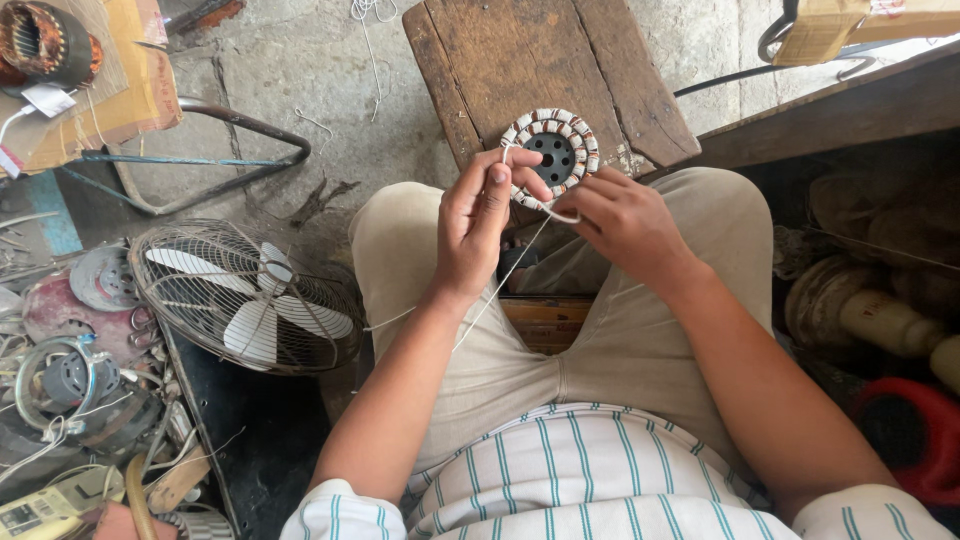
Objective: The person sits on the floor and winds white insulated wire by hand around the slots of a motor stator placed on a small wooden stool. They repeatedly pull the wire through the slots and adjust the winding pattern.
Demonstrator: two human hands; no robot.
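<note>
Two hands meet over a round wound coil ring, which sits above the person's knees and against the near edge of a worn wooden stool. The left hand pinches the ring's near-left rim between thumb and forefinger, with a white cord trailing down from it across the lap. The right hand grips the ring's lower right edge, fingers curled around it. The person sits in beige trousers and a striped shirt. The floor is rough grey concrete, littered with bits of wire. To the left, a caged table fan lies on its back beside a heap of motor parts and metal discs. Flattened cardboard lies at the upper left. A red tub stands at the right edge.
</note>
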